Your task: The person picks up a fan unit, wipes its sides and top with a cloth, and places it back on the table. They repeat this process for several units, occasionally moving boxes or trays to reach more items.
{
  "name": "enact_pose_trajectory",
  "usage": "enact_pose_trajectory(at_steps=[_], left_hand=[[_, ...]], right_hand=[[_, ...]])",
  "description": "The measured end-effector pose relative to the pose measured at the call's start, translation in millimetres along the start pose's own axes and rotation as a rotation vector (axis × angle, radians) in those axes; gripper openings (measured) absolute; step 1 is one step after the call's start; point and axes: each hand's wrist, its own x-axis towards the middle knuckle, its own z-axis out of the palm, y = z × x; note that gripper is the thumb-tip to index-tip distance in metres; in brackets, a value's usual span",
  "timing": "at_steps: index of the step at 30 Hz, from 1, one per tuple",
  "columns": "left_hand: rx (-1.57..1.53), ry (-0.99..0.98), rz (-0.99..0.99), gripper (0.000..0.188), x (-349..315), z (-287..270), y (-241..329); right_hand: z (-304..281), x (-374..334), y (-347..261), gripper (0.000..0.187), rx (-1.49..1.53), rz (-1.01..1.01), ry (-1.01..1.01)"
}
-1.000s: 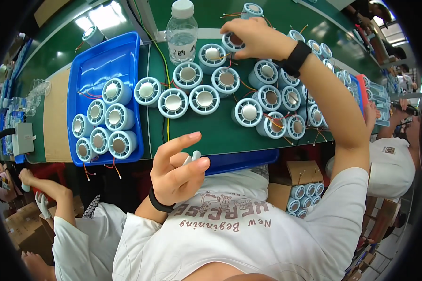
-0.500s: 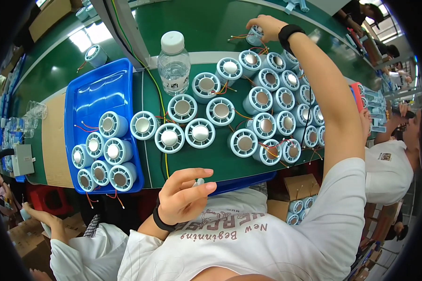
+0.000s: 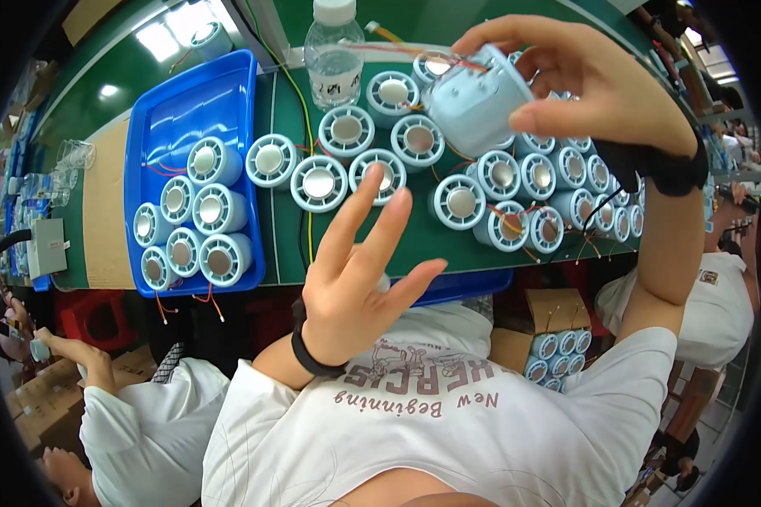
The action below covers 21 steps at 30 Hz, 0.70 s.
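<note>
My right hand [image 3: 579,84] grips a light-blue round plastic housing [image 3: 482,106], tilted and raised above the table. Red and yellow wires [image 3: 431,55] trail from it toward the left. My left hand [image 3: 355,283] is below, in front of the table edge, with thumb and two fingers spread. A small pale piece [image 3: 384,284] shows by its palm, apparently held by the curled fingers; its kind is unclear. Behind the left fingertips stands a housing with a silver disc [image 3: 377,176]. More such housings [image 3: 461,201] crowd the table under and beside my right hand.
A blue tray [image 3: 156,135] at left holds several housings. A clear bottle with white cap [image 3: 334,63] stands at the back, beside a yellow-green cable [image 3: 300,110]. An open carton [image 3: 558,308] of housings sits below the table. Other people sit on both sides.
My right hand has brought a housing from the far side of the table nearer to me, and it is now lifted and tilted. My left hand has risen, its fingers spreading wider.
</note>
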Motion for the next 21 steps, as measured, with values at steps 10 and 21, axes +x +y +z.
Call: enact_pose_trajectory(at_steps=[10,21], left_hand=[[-0.257,0.095,-0.152,0.074,-7.1,9.0,6.6],[-1.160,-0.110,-0.626,0.063,-12.3,-9.7,6.8]], right_hand=[[35.4,-23.3,-13.9,0.068,0.210,0.269,-0.259],[42.9,-13.2,-4.6,0.075,-0.154,-0.459,-0.229]])
